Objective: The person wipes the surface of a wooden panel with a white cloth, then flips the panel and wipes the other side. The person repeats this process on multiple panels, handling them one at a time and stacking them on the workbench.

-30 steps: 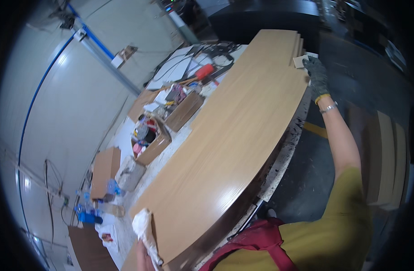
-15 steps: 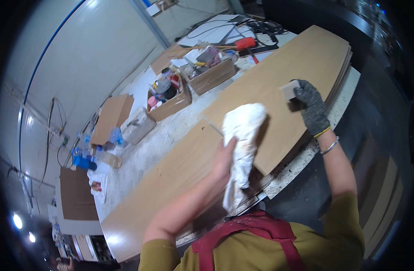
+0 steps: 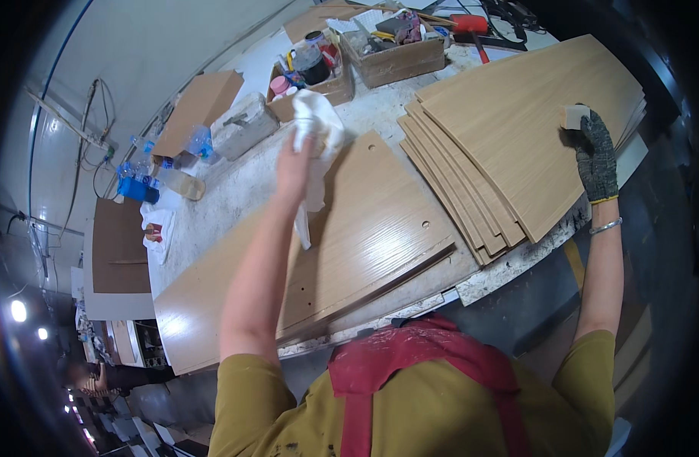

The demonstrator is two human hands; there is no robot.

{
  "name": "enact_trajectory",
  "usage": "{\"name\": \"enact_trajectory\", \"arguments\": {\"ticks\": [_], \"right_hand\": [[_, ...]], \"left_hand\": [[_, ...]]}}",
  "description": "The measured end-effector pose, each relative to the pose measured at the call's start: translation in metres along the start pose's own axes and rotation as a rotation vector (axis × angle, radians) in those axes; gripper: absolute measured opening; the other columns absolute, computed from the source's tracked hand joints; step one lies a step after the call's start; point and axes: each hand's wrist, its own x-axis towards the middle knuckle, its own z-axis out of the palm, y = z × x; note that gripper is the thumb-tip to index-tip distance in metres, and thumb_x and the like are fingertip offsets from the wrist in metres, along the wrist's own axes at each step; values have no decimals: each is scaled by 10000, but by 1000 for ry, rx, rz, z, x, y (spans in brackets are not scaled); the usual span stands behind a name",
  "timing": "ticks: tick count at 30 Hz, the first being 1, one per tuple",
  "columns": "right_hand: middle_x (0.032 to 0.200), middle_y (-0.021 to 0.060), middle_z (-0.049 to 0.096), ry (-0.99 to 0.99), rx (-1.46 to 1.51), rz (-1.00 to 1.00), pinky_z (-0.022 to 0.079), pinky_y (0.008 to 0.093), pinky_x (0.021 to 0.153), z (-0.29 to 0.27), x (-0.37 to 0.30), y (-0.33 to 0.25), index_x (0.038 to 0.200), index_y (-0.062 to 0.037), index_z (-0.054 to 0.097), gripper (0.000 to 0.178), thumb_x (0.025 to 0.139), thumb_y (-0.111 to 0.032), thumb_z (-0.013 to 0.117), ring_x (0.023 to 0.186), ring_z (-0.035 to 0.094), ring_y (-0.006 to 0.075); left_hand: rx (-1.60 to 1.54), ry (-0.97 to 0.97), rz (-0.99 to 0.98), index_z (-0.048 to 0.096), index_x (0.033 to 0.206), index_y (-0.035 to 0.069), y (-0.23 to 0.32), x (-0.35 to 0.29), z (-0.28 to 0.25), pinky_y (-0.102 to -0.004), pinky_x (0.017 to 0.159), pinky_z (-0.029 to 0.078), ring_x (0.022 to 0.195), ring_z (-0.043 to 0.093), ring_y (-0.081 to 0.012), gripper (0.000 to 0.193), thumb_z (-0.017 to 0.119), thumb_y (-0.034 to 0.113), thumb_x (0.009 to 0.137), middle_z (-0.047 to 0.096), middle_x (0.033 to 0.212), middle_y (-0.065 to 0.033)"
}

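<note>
My bare left hand (image 3: 294,169) is closed around a bunched white cloth (image 3: 319,126), whose tail hangs down over the left stack of wood-grain boards (image 3: 357,221). Those boards have a glossy top with several small drilled holes. On the right, my right hand (image 3: 598,156), in a dark grey knitted glove, grips a small pale block (image 3: 575,117) above the top board of the fanned right stack (image 3: 517,129). Whether the block touches the board I cannot tell.
Cardboard boxes of tools and jars (image 3: 399,65) stand at the back, near a red mallet (image 3: 470,24). Plastic bottles (image 3: 189,185) and a white container (image 3: 243,126) are at the left of the stained white table (image 3: 235,198). Another person (image 3: 98,378) is far off at lower left.
My left hand has moved left and away from me with the cloth, off the right stack. My right hand still holds the block. The view has shifted, showing more of both stacks.
</note>
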Motion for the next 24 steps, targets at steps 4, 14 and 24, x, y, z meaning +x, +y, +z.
{"name": "enact_trajectory", "arguments": {"ticks": [4,14,24], "right_hand": [[1182,74,620,-82,-40,-7,495,318,979,2,6,1,1225,-21,598,370,881,-124,689,1093,588,200],[1119,111,650,-21,-97,18,511,326,955,-6,6,-10,1225,-16,588,349,897,-113,655,1062,633,241],[1389,93,512,-407,-994,-406,393,424,1109,-52,28,15,1355,-57,513,362,1003,-124,458,1248,513,255]], "left_hand": [[809,-116,722,630,1215,94,-26,-74,83,-481,1070,352,1222,493,-366,398,581,288,872,560,1314,-179],[-112,-195,118,600,1178,24,-4,-113,18,-433,858,475,970,593,-371,344,581,253,922,634,1093,-200],[586,-328,527,526,1337,118,-30,-199,21,-504,1075,331,1347,366,-383,493,582,331,896,458,1434,-120]]}}
